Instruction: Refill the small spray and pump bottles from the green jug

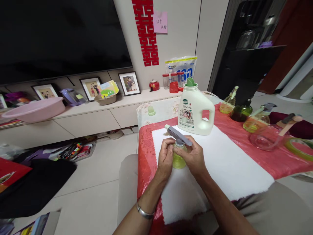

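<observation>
A small spray bottle [179, 162] with yellowish liquid stands on the white cloth [230, 156], its grey trigger head [179, 135] at the neck. My left hand [166, 155] is closed around the neck and collar from the left. From the right, my right hand [194, 155] grips the same neck, thumb across the front. Just behind them stands a large pale green detergent jug [195, 111], its mouth uncapped with a green piece [190, 82] in the opening. A light green cap [151, 111] lies on the table's far left corner.
On the red table cover [259, 156] at right stand several bottles, among them a dark green bottle [241, 112] and a clear pink-tinted bottle [265, 138], plus a roll of yellow tape [299, 148]. Beyond the table runs a low cabinet [85, 120] with picture frames and a pink basin [34, 109].
</observation>
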A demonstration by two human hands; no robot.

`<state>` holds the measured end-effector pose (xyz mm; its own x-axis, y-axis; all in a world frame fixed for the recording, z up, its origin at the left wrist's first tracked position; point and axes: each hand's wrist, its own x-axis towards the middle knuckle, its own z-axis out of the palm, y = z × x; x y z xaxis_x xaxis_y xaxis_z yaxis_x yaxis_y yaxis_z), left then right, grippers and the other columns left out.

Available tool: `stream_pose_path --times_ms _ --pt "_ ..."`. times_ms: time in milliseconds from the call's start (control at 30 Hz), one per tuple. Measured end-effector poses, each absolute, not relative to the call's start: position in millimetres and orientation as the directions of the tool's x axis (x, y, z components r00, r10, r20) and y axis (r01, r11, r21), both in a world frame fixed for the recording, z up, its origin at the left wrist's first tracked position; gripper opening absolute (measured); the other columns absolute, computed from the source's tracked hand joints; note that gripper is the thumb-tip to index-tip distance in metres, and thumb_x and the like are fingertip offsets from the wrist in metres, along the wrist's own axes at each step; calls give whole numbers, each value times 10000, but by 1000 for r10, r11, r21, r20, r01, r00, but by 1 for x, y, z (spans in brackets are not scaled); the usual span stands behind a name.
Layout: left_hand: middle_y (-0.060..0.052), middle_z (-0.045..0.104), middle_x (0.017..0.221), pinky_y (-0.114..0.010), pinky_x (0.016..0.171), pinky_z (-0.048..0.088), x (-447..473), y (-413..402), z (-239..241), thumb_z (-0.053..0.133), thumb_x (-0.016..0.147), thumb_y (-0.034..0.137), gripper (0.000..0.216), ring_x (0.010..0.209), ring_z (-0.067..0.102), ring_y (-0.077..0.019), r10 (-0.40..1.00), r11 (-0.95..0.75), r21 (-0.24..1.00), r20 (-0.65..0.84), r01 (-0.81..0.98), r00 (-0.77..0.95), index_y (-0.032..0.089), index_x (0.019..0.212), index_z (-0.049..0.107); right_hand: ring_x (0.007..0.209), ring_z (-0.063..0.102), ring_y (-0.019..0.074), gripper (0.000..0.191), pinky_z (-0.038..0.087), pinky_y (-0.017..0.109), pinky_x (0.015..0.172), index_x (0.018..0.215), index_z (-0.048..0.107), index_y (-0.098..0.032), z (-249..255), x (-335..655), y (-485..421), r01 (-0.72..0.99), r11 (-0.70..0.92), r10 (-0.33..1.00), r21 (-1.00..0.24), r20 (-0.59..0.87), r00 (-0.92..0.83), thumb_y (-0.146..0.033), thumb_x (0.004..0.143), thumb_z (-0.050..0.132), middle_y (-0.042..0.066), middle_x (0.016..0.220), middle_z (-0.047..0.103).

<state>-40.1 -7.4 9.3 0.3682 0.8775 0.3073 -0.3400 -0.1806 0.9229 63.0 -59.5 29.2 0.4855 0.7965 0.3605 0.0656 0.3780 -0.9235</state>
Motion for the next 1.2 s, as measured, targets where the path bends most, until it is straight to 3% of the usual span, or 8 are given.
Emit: stream_pose_path --times_ms 167,333,467,600,733,833,1067,1200 --pt "-47 645 1064 -341 939 476 -41 -11 7 622 921 489 285 1010 610 -209 886 -112 922 262 -372 382 230 1037 634 1203 558 265 481 438 436 1099 1215 653 -216 39 67 -69 42 400 849 -916 387 361 -432 799 764 98 1217 603" --pt "-61 675 1052 -351 912 486 -42 -12 2 586 941 503 333 1004 630 -221 890 -86 938 224 -336 398 208 1083 647 1221 551 246 382 436 408 1097 1236 669 -238 38 75 -70 23 424 859 -905 411 306 -461 927 631 80 1275 589" --pt "-70 689 1087 -375 973 475 -42 -13 3 595 932 524 365 1048 631 -232 894 -78 937 217 -342 392 209 1098 671 1083 597 217 312 480 352 984 1072 689 -205 33 73 -65 38 396 838 -917 378 393 -389 829 758 62 1112 636" --pt "-71 699 1077 -384 966 492 -42 -15 6 627 904 536 381 1031 647 -238 892 -41 926 203 -375 404 210 1095 677 905 623 181 369 515 304 823 1017 620 -194 32 68 -62 37 365 808 -930 337 484 -344 748 822 36 975 644" --pt "-81 704 1119 -403 1004 483 -43 -16 9 637 894 511 364 1085 646 -257 893 -29 919 200 -393 402 209 1093 675 1066 618 225 456 502 347 942 1141 653 -207 37 69 -68 60 370 844 -927 362 396 -386 752 809 65 1136 648" --pt "-90 706 1159 -415 1007 488 -44 -17 10 627 893 501 361 1116 646 -274 881 -35 912 221 -408 419 208 1100 671 1175 582 245 407 457 378 1042 1160 682 -212 42 72 -71 68 386 862 -920 386 329 -455 836 720 74 1233 622" --pt "-63 708 1126 -388 964 500 -42 -18 7 622 916 463 326 1056 665 -245 869 36 898 188 -438 457 224 1136 646 997 630 212 361 495 342 905 1033 651 -189 28 63 -61 46 347 816 -937 325 478 -429 796 778 58 1050 671" --pt "-47 708 1082 -352 924 503 -42 -18 7 638 909 466 302 1009 669 -224 874 35 895 188 -444 448 227 1094 647 1003 627 213 394 488 336 906 1059 643 -184 26 58 -62 36 336 806 -941 307 506 -435 790 785 60 1053 674"
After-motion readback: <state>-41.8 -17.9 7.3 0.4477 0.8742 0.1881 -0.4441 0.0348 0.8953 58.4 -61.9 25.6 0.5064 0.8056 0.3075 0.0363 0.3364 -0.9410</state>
